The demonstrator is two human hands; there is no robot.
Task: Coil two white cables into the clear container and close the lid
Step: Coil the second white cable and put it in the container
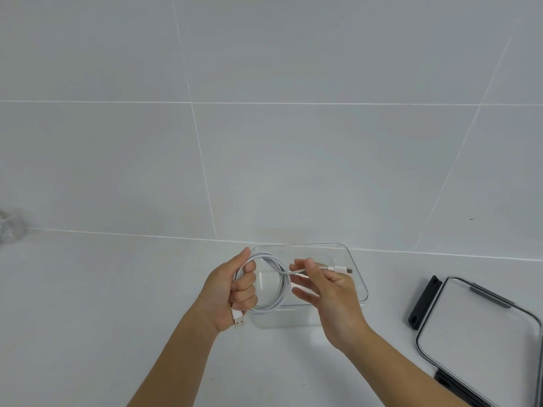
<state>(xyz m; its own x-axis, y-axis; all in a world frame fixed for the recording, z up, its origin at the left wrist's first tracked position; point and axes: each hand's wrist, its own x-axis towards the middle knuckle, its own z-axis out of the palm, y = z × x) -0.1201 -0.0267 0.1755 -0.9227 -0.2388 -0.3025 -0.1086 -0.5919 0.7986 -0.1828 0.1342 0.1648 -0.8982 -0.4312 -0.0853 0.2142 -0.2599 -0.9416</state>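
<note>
Left hand [232, 292] hides some cable [276, 301] — perhaps four loops — lid [476, 333] cropped.

1. A wall [293, 54] of large pale grey glossy tiles fills the far half of the view.
2. Thin white grout lines [264, 103] cross it, one level and several slanting.
3. A small dark speck [471, 219] sits on a tile at the right.
4. A smooth white work surface [88, 318] meets the wall along a seam.
5. A blurred clear object [8, 227] shows at the far left edge.
6. The light is soft and even.
</note>
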